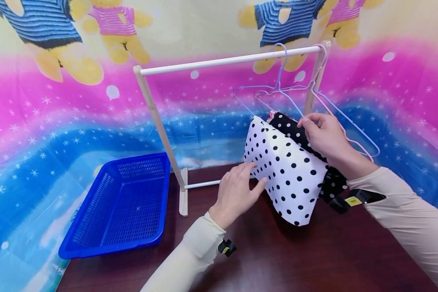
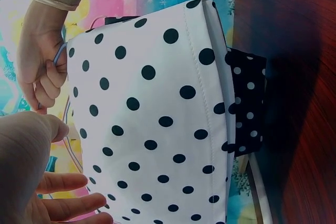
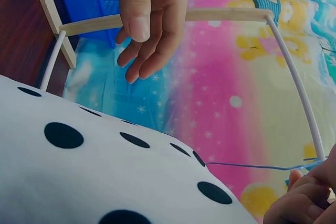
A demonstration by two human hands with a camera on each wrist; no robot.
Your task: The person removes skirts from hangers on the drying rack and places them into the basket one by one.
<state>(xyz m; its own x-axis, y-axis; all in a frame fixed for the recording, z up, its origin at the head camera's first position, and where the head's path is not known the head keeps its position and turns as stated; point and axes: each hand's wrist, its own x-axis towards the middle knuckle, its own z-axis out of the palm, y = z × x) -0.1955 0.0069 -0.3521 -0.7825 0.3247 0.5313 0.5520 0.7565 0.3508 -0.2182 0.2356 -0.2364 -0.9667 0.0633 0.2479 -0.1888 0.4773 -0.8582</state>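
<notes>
A white cloth with black dots (image 1: 288,174) hangs folded over a light purple wire hanger (image 1: 279,77), which hooks over the rack's top rod. My right hand (image 1: 326,138) pinches the hanger's sloping wire between thumb and fingers, above the cloth's upper edge. With fingers spread and relaxed, my left hand (image 1: 239,190) is by the cloth's left side; in the right wrist view a gap shows between that hand (image 3: 155,19) and the cloth. Behind it, a black cloth with white dots (image 1: 288,125) hangs near a pink hanger (image 1: 315,75), partly hidden.
The wooden rack (image 1: 219,62) stands on a dark red-brown table (image 1: 277,259). Left of it sits a blue perforated basket (image 1: 131,202) with nothing in it. A printed cloth backdrop (image 1: 204,97) encloses the back and sides.
</notes>
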